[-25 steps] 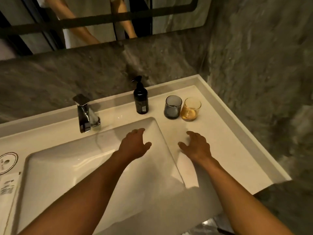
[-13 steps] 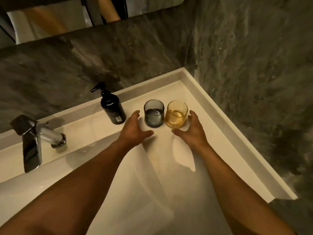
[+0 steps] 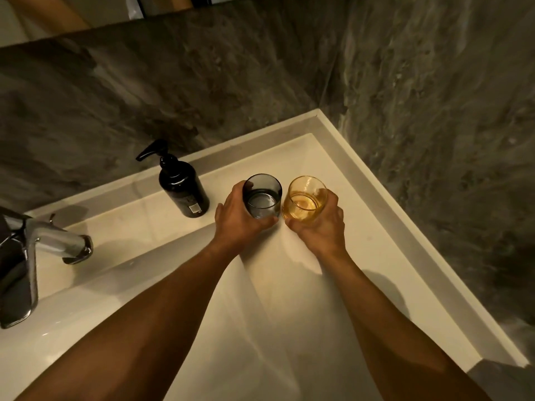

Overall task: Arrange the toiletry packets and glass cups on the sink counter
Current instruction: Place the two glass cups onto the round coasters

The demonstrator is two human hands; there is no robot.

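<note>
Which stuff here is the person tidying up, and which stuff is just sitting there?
Part of the job:
- grey glass cup, held in the left hand
- amber glass cup, held in the right hand
- sink counter

Just sitting there:
- black pump bottle
- tap

No toiletry packets are in view.

hands [image 3: 236, 219] now gripping both cups [image 3: 262, 195]

text: none legible | pump bottle [image 3: 185, 188] | small label on it, too blurred to read
</note>
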